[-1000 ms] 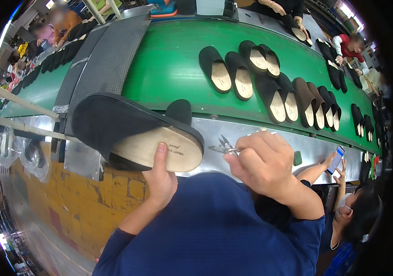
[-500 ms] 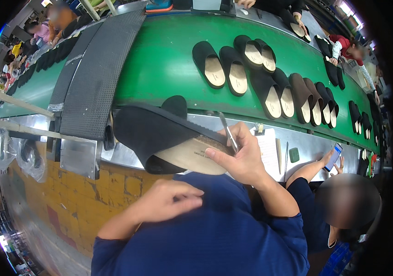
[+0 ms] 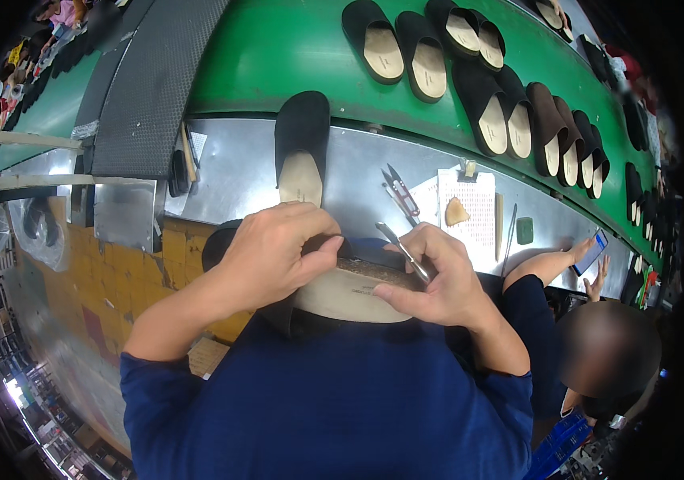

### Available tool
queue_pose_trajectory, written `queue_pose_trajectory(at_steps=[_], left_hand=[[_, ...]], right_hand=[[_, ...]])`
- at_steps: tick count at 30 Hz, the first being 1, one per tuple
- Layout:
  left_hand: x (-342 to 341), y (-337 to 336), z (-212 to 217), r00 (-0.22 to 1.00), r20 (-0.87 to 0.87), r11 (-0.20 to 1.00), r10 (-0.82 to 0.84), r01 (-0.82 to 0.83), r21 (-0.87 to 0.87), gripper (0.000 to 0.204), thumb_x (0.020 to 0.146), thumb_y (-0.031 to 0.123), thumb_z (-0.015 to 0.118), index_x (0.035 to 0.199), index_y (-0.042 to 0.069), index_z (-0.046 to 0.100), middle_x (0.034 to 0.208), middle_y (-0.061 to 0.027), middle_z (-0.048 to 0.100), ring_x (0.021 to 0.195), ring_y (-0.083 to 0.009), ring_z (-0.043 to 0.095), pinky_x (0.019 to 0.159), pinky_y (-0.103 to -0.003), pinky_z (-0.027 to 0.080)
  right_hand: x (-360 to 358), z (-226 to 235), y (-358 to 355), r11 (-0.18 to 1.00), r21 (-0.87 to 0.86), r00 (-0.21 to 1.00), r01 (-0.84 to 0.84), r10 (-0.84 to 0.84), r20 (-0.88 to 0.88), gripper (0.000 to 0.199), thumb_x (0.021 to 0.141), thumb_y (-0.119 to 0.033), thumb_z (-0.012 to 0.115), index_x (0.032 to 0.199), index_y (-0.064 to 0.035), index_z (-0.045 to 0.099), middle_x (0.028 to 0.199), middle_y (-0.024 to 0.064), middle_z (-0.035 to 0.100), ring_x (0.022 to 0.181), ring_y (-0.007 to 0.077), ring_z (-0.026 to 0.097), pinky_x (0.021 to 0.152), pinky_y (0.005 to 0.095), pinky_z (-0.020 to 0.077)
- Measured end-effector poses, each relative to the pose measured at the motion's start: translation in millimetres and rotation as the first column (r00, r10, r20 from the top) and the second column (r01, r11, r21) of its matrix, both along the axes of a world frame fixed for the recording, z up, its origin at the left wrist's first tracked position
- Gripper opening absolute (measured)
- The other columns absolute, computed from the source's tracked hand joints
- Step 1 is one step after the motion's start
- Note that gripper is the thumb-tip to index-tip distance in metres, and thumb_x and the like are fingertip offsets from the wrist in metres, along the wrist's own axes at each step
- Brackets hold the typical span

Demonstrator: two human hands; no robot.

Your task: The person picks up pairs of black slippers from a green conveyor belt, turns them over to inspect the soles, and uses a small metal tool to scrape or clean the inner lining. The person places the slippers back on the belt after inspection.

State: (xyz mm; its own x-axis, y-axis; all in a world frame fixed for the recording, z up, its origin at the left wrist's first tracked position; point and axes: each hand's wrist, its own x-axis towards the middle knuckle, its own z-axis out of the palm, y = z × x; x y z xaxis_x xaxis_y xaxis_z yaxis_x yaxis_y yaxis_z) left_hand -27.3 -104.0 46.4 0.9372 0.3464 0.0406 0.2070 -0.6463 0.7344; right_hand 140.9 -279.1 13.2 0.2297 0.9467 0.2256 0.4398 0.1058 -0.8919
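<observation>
A black clog (image 3: 342, 298) with a beige footbed is held on its side in front of my torso. My right hand (image 3: 446, 280) is closed around its heel end, thumb on the footbed. A slim silver metal tool (image 3: 404, 250) also sits in that hand, pointing up and left. My left hand (image 3: 274, 248) lies over the clog's upper, thumb and fingers pinched at the sole's edge. What those fingertips hold is hidden. Another black clog (image 3: 304, 132) rests just beyond my left hand, its toe reaching over the green belt's edge.
On the metal worktop (image 3: 234, 172) lie red-handled thread snips (image 3: 400, 196), a clipboard (image 3: 474, 212) with a tan scrap (image 3: 456, 211), and a green block (image 3: 524, 230). Several clogs stand on the green conveyor belt (image 3: 278, 48). A person (image 3: 550, 268) at my right holds a phone (image 3: 590, 253).
My left hand has risen from my lap onto the clog. The clog has turned and come lower and closer to my torso. My view has tipped down, showing more worktop.
</observation>
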Motion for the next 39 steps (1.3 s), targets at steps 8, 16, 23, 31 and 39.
queue_pose_trajectory(at_steps=[8,16,23,31,39], left_hand=[[3.9,-11.8,-1.7,0.995,-0.024,0.995,0.094,-0.094,-0.021,0.01,0.078,0.01,0.068,0.081,0.001,0.069,0.07,-0.0118,0.063,0.063,-0.0271,0.061,0.057,-0.035,0.047],[2.8,-28.3,-2.8,0.988,0.061,0.978,0.143,-0.151,0.144,0.008,0.076,0.01,0.07,0.078,0.003,0.069,0.067,-0.0093,0.063,0.06,-0.0257,0.061,0.055,-0.034,0.047],[1.7,-39.1,-8.1,0.977,0.145,0.958,0.157,-0.186,0.218,0.009,0.074,0.014,0.072,0.072,0.007,0.066,0.064,-0.0053,0.06,0.058,-0.0244,0.06,0.053,-0.034,0.047],[3.1,-50.5,-9.3,0.975,0.17,0.939,0.141,-0.186,0.288,0.011,0.071,0.013,0.073,0.069,0.007,0.064,0.062,-0.0053,0.058,0.057,-0.0238,0.058,0.052,-0.034,0.046],[-3.6,-48.8,-15.4,0.951,0.243,0.934,0.191,-0.252,0.253,0.008,0.071,0.012,0.073,0.072,0.008,0.067,0.062,-0.0044,0.06,0.055,-0.0229,0.058,0.051,-0.033,0.045]], right_hand=[[20.3,29.2,-2.8,0.998,0.067,0.829,-0.02,-0.021,0.559,0.026,0.075,-0.023,0.076,0.075,-0.0064,0.055,0.073,0.0033,0.057,0.064,0.0198,0.059,0.053,0.0322,0.0466],[8.6,63.6,-5.8,0.996,-0.057,0.561,-0.067,0.085,0.823,0.026,0.076,-0.023,0.072,0.069,-0.0082,0.051,0.075,0.003,0.051,0.067,0.0154,0.056,0.05,0.0277,0.0425],[0.2,64.7,-7.3,0.993,-0.085,0.445,-0.08,0.112,0.888,0.02,0.077,-0.02,0.064,0.067,-0.0085,0.052,0.072,0.0034,0.047,0.072,0.0153,0.054,0.052,0.0261,0.04],[-12.9,75.9,-9.2,0.973,-0.193,0.146,-0.125,0.211,0.967,0.015,0.069,-0.017,0.064,0.067,-0.0101,0.052,0.076,0.0029,0.048,0.068,0.014,0.05,0.05,0.0269,0.033],[32.3,59.8,-21.9,0.997,-0.055,0.771,-0.052,0.075,0.632,0.024,0.073,-0.013,0.074,0.067,-0.0063,0.051,0.067,0.0067,0.051,0.057,0.0232,0.054,0.05,0.0343,0.0427]])
